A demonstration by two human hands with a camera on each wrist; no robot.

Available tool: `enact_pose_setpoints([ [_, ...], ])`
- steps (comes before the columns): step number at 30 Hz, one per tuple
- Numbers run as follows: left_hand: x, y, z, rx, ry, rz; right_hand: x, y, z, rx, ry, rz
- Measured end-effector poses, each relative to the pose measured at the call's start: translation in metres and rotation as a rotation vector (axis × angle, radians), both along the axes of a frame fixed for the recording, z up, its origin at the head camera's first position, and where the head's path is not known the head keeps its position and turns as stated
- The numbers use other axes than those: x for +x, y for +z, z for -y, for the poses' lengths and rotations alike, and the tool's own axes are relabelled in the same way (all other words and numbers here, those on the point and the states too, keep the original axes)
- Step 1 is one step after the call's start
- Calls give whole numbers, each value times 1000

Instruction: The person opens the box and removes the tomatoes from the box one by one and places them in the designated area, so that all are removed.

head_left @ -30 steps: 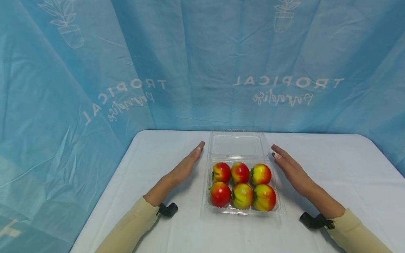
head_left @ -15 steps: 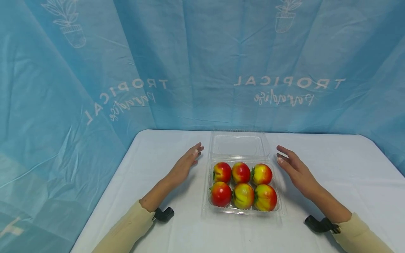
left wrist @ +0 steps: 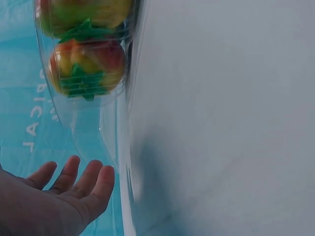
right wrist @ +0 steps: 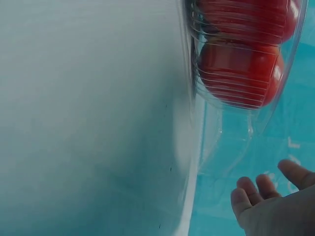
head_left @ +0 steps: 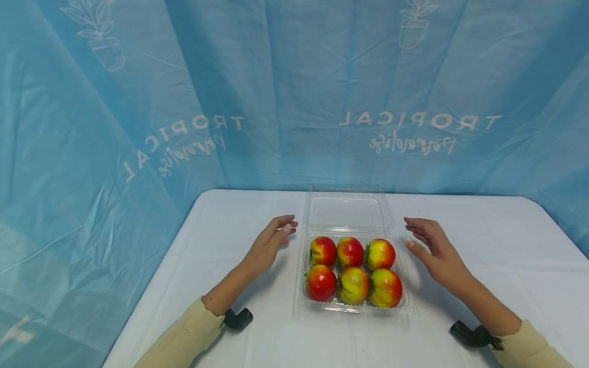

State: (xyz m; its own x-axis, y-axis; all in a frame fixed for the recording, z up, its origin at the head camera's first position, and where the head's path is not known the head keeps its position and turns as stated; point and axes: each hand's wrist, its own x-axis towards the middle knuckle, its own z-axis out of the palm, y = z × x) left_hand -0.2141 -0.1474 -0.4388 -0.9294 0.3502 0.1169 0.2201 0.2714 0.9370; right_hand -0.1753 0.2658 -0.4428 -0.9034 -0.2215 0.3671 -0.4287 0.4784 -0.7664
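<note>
A clear plastic clamshell box (head_left: 346, 308) lies on the table with its lid (head_left: 348, 210) folded back behind it. Inside sit several glossy red-and-yellow tomato-like fruits (head_left: 353, 285) with green leafy tops, in two rows. My left hand (head_left: 267, 248) is held over the table on the box's left side, fingers loosely bent and holding nothing. On the opposite side, my right hand (head_left: 439, 255) hovers in a similar pose, also holding nothing. Through the box wall, the left wrist view shows a fruit (left wrist: 88, 69) above the left hand (left wrist: 59, 201); the right wrist view shows a red one (right wrist: 238, 71).
A white cloth covers the table (head_left: 257, 347). Behind and to the left hangs a blue printed curtain (head_left: 294, 92), close to the table's far edge. A black wrist camera (head_left: 238, 319) is strapped to the left wrist, another black camera (head_left: 474, 336) to the right.
Both hands have turned from upright, straight-fingered poses to looser, spread fingers. The right hand has drawn slightly outward from the box. The box and fruits have stayed put.
</note>
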Motion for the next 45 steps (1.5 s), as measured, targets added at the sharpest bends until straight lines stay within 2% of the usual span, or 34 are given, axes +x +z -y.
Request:
enact_pose_setpoints([
  [5,5,1,-2,-10,9,22,3,1,0,16,11,-50],
  [13,12,0,-3,-10,-13,56,14,9,6,146,4,-73],
  [17,16,0,-3,-19,-25,80,19,11,7,177,48,-92],
  [24,20,0,-3,-36,-88,119,29,10,10,221,118,-126],
  [33,22,-4,-2,17,-136,209,40,12,12,289,181,-120],
  [39,22,-7,-2,33,-139,220,45,13,14,363,174,-154],
  [45,22,-9,-4,92,-149,276,48,14,18,406,200,-195],
])
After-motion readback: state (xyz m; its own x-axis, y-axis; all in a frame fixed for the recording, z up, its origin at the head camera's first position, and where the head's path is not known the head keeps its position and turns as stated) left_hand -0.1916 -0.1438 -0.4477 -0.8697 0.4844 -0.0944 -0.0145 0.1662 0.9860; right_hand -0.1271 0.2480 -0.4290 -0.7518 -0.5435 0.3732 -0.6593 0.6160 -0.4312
